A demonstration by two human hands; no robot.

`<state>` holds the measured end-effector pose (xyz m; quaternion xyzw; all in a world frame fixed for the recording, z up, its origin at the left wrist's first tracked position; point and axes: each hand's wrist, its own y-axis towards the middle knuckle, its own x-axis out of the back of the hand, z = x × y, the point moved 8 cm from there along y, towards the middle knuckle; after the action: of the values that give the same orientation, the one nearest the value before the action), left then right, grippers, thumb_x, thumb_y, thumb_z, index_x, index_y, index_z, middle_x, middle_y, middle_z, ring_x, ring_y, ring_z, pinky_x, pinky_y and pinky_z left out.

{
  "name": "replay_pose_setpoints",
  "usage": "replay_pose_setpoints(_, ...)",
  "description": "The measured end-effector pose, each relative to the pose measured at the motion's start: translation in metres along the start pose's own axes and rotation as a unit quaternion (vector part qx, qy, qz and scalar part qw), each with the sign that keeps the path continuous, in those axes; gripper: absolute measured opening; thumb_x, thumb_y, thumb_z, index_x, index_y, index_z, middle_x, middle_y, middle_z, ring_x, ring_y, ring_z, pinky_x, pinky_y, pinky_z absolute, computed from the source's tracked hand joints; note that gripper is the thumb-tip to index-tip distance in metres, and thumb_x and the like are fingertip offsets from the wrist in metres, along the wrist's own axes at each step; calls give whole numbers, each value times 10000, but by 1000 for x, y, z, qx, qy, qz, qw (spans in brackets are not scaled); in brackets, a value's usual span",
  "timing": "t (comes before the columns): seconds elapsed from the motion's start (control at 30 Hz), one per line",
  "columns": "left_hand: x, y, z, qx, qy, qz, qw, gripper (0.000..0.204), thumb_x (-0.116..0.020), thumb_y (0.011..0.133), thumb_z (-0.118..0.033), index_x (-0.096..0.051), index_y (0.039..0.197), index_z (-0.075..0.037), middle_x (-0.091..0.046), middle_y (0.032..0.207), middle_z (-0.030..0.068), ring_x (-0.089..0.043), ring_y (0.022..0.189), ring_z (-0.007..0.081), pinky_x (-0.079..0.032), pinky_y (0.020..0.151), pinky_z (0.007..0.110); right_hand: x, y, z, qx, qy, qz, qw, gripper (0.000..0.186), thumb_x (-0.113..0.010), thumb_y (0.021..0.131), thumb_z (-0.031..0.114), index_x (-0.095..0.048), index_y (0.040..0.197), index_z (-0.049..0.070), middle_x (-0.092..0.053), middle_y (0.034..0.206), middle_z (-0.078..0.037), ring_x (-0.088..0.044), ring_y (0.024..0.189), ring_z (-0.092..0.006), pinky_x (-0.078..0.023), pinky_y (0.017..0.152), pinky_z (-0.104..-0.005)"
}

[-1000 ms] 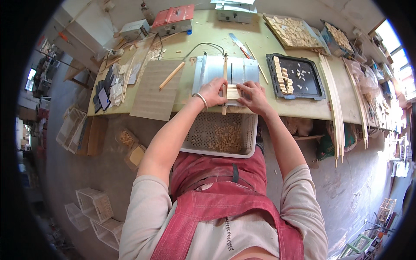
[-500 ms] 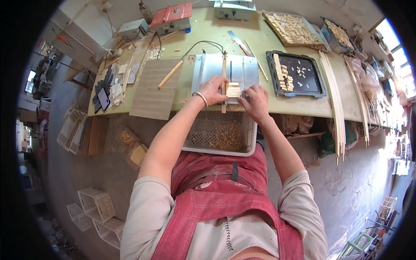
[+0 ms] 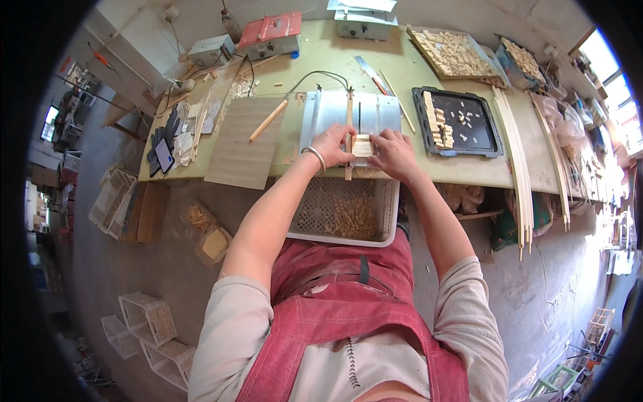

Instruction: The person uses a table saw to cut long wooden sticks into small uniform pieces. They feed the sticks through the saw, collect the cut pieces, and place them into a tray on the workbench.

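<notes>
My left hand, with a bangle at the wrist, is closed at the upright wooden strip on a metal plate, beside a small bundle of short pale wooden pieces. My right hand grips the bundle's right side, fingers curled. A narrow dark slot runs through the plate above the bundle. Under the table edge, a perforated plastic crate holds many small wooden bits.
Left are a cardboard sheet, loose stick, gloves and phone. Right are a black tray of small blocks, long strips and a board of pieces. A red box stands at the back.
My right hand has shifted slightly inward against the bundle since half a second ago, when its fingers sat farther right. My left hand stays at the strip. The whole view has shifted slightly.
</notes>
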<state>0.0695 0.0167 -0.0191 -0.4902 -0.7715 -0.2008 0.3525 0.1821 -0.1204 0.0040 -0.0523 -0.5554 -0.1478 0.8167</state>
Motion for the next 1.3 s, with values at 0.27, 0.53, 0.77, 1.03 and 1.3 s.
replay_pose_setpoints(0.27,-2,1,0,25,4,41,999,620,-875,710,-336,-628,1259,-187,-656,1184,83,-680,1047,269,-562,963,402,0,-3,-5,26,34,-30,999,594,-809,875,331,-647,1432,207,-619,1178,-74,-567,1177,-286,-391,1054,-435)
replay_pose_setpoints(0.53,-2,0,7,3,-44,7,999,603,-885,698,-257,-631,1228,-120,-627,1069,68,-645,925,238,-572,844,365,-8,-1,-5,32,43,-24,998,569,-804,884,315,-646,1416,189,-613,1176,-82,-565,1166,-298,-399,1042,-442)
replay_pose_setpoints(0.77,1,0,2,12,-28,-16,999,546,-846,718,-270,-631,1196,-120,-671,1093,96,-696,993,295,-574,902,418,-10,7,-2,40,61,-66,995,517,-802,868,285,-648,1333,118,-615,1169,-101,-568,1180,-314,-412,1023,-469)
replay_pose_setpoints(1.03,6,17,5,9,-33,-20,999,556,-840,724,-230,-625,1220,-104,-650,880,56,-635,790,204,-556,746,355,-12,19,-9,38,79,-75,993,539,-797,864,271,-641,1351,103,-637,1104,-100,-590,1140,-319,-421,1005,-457)
replay_pose_setpoints(1.3,7,27,5,28,-19,17,999,541,-830,724,-247,-613,1201,-113,-683,1126,131,-701,1025,317,-572,927,430,-21,32,-19,37,90,-26,995,547,-776,882,223,-621,1384,73,-651,1131,-120,-595,1152,-340,-414,1012,-461)
